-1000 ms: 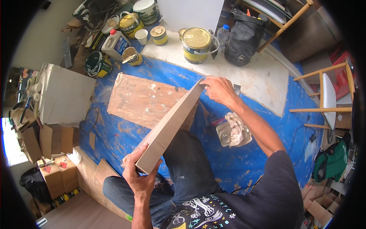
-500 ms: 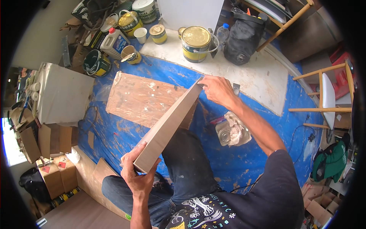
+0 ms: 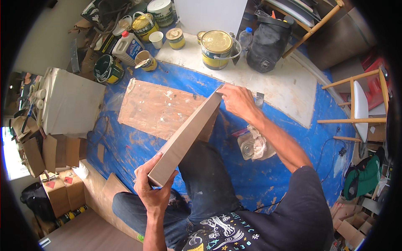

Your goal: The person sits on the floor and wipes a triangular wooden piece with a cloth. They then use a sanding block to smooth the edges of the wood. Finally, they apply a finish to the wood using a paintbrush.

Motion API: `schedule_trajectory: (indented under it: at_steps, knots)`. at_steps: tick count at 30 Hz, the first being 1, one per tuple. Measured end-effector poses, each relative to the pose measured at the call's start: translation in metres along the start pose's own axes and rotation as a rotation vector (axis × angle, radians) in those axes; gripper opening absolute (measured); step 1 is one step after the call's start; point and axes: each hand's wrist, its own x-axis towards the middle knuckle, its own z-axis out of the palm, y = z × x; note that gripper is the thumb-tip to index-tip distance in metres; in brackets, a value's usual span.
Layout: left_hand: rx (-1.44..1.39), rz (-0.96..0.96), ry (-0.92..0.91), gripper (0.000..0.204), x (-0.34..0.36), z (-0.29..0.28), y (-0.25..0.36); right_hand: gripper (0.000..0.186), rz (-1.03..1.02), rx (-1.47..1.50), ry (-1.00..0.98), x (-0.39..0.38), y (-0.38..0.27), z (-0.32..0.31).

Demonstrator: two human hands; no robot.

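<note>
Left hand: nearer the body, wrapped around the near end of the board, thumb on the right side and fingers around the left; it holds the wood firmly.
Wooden board: between the two hands, touching both; its narrow face is turned up toward the wearer.
Long axis: runs from the left hand at lower left, up and away to the right hand at upper right, slanting across the front of the body.
Raised knee: in dark jeans, just right of the board's near half; whether the wood rests on it cannot be told.
Far end: the right hand is the one here, arm stretched out, fingers bent in against the wood; whether it grips the end or has something thin under the fingers cannot be told.
Right of the board: a clear plastic tub with a pale rag, on the blue tarp, below the right forearm.
Beyond the board: a stained plywood sheet flat on the tarp, its right part crossed in view by the board.
Farthest: a large lidded paint can and a black bag on a whitish panel.
</note>
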Motion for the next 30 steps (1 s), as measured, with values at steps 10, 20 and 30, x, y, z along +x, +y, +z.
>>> schedule_trajectory:
  at_steps: [10,20,30]
  knots:
    - [-0.032,0.011,0.008,0.063,-0.001,0.001,0.0,0.025,0.061,-0.062,-0.016,0.007,0.016,0.008]
    - [-0.017,0.01,0.007,0.064,-0.003,0.0,0.0,0.023,0.045,-0.037,-0.046,0.008,0.019,0.003]
    - [-0.031,0.01,0.019,0.064,-0.006,0.002,0.002,0.025,0.047,-0.072,-0.102,0.013,0.028,0.003]
